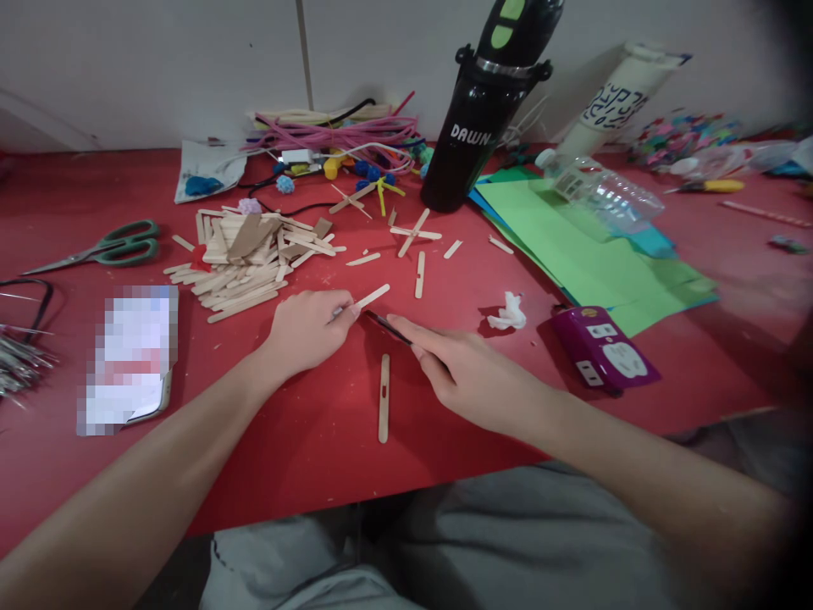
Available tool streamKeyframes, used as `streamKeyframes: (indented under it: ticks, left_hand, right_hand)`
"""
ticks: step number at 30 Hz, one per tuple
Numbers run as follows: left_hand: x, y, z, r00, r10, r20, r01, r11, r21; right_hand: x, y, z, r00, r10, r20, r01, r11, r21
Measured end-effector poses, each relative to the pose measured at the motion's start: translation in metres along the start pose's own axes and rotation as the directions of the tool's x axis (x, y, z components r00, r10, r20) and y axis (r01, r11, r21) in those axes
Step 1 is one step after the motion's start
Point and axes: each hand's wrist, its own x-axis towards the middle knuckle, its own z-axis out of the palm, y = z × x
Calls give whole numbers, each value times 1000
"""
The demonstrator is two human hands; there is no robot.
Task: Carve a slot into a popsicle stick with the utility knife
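Observation:
Between the fingers of my left hand (314, 329) is a wooden popsicle stick (373, 296), its far end sticking out to the upper right. My right hand (458, 366) grips a thin dark tool (389, 327), perhaps a craft knife, whose tip points at the stick close to my left fingertips. Whether the tip touches the wood I cannot tell. Just below, a notched popsicle stick (384, 398) lies on the red table (305, 466). Another notched stick (420, 274) rests farther back, near two crossed sticks (416, 233).
Left of my hands are a pile of sticks (254, 254), green scissors (127, 246) and a phone (136, 356). A black bottle (467, 127) stands behind. To the right lie green paper (572, 241), a plastic bottle (610, 195), crumpled tissue (506, 312) and a purple box (600, 347).

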Motion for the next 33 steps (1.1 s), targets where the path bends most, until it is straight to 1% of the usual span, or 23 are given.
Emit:
streamKeyframes:
  ticks: [5,9,12,15,20,27,33]
  left_hand:
    - [0,-1,0,1000,10,-6,-10,1000,-22]
    - [1,-2,1,1000,11,-9,-11,1000,-29]
    - [1,-3,1,1000,6,-10,-7,999,-32]
    - [1,-3,1,1000,6,-4,-6,999,-44]
    - [1,-2,0,1000,2,0,-2,999,-44]
    - [1,-3,0,1000,4,-3,-4,998,-57]
    - [0,-2,1,1000,14,-25,-15,999,-50]
  right_hand:
    - [-1,2,0,1000,6,7,-6,1000,24]
    - [-1,4,2,999,0,-41,3,997,76]
    - [-1,6,3,997,16,-75,-10,997,78]
    - [-1,6,4,995,5,-104,3,996,84]
    - [-2,6,5,995,1,-104,8,996,85]
    - [-1,5,5,994,3,-109,11,992,129]
    - [-1,5,6,990,-21,-142,46,984,171]
